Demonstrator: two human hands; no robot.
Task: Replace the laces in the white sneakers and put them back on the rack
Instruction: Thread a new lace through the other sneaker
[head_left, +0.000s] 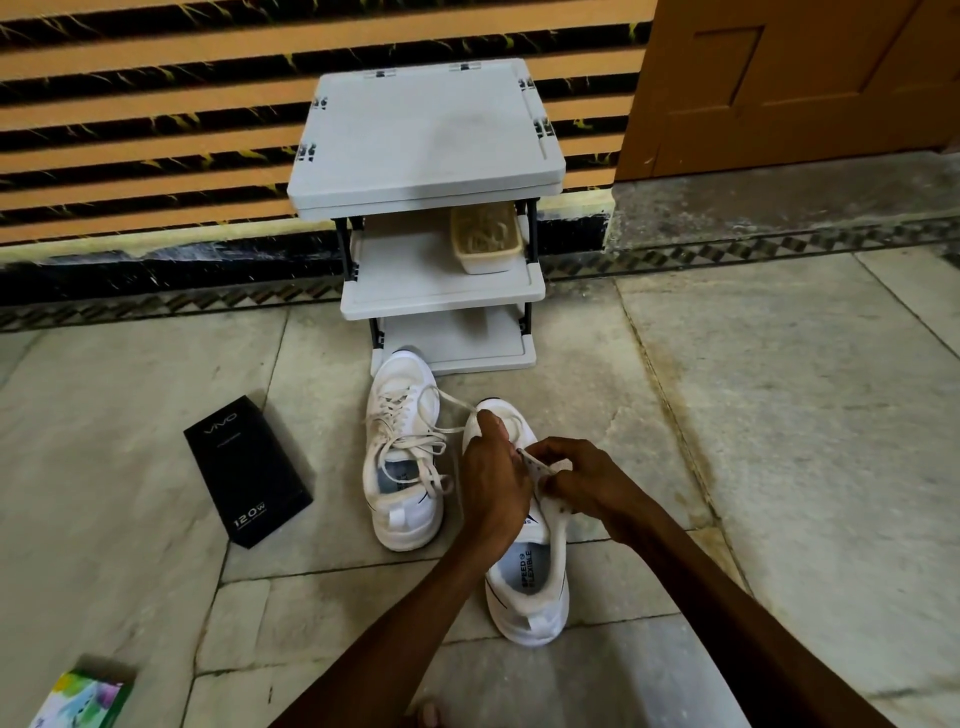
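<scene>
White-bodied, the near sneaker (535, 587) stands on the stone floor (779, 389) directly below my view, toe toward the rack (426, 130). I read the left hand (493, 478) with its grip clamped on a lace (457, 402) that runs across to the second sneaker (402, 467), which stands just beside it on the left, loosely laced. The right hand (587, 483) has its grip pinched on the eyelet strip (535, 461) of the near sneaker. The rack stands against the striped wall (156, 130), a basket (485, 239) on its middle shelf. A black box (249, 467) lies left of the sneakers; a coloured packet (83, 696) lies at the lower left edge.
</scene>
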